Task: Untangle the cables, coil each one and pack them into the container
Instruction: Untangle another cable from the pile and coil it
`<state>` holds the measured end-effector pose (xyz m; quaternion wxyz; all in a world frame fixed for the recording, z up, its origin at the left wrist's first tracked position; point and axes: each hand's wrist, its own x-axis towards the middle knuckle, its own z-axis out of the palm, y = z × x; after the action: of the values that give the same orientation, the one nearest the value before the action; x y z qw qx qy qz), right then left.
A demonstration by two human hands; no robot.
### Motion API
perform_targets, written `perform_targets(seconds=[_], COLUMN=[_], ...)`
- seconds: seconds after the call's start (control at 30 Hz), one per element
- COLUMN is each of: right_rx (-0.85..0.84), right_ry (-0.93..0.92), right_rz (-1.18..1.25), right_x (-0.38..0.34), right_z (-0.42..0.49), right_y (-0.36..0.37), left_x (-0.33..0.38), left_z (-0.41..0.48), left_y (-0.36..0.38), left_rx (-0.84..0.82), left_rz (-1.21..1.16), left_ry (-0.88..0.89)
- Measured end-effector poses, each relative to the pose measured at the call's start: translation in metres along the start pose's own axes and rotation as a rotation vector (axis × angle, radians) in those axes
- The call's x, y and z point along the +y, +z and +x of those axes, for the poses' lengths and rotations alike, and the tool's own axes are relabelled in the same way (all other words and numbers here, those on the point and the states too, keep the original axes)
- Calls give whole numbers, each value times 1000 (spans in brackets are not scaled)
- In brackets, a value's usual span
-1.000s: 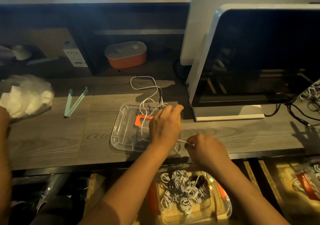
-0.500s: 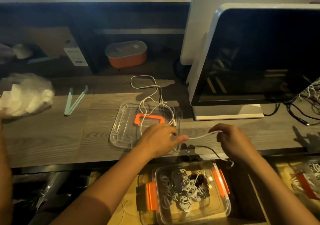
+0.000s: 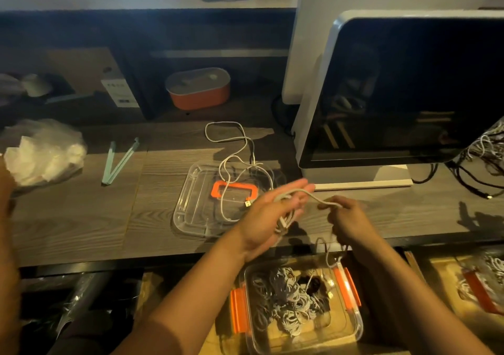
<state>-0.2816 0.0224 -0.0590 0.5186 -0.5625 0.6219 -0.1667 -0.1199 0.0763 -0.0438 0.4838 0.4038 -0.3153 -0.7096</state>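
1. Nearest, below and to the right of the clear lid (image 3: 191, 199): an open container (image 3: 338, 333) with orange clips, set lower than the front edge of the desk (image 3: 81, 218). Holds a heap of coiled white cables (image 3: 283, 297), with something dark among them.
2. Just right of the lid, over the desk's front edge: left hand (image 3: 272, 215), fingers straight and slightly spread, white cable (image 3: 317, 199) wound in loops round them.
3. Further right of the lid: right hand (image 3: 346, 218), pinching that same cable in curled fingertips. Short stretch bridging the two hands, loose tail dropping toward the container.
4. On the lid itself: an orange frame (image 3: 234, 191) and a second white cable (image 3: 226, 163) lying loose across it, its USB plug (image 3: 247, 204) just beside the left hand. Far loop spilling past the lid's far edge onto the desk.
5. Left of the lid: an open stretch of wood grain, then a pale green V-shaped tool (image 3: 117, 163), then a crumpled plastic bag (image 3: 41, 152) well apart.
6. Right of and beyond the lid: a monitor (image 3: 409, 95), its base near the lid's far right corner, hemming in that side. Beyond its right end, a tangle of cables (image 3: 485, 147).
7. Farthest behind the lid: an orange box (image 3: 199, 91) with a grey top, in a dark recess.
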Motion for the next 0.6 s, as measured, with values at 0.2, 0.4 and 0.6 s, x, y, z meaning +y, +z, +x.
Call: perform_targets(seconds=[0.2,0.4,0.6], right_rx=[-445,-397,-376], right_ry=[-209,-313,-360], right_rz=[-528,-441,-503], right_x=[-6,-36,-47], right_z=[-15,-34,-31], right_y=[49,44,16], left_x=[21,25,14], left_z=[27,43,39], left_y=[7,-3,-18], left_rx=[300,688,614], left_rz=[-140,882,1540], left_ry=[269,430,410])
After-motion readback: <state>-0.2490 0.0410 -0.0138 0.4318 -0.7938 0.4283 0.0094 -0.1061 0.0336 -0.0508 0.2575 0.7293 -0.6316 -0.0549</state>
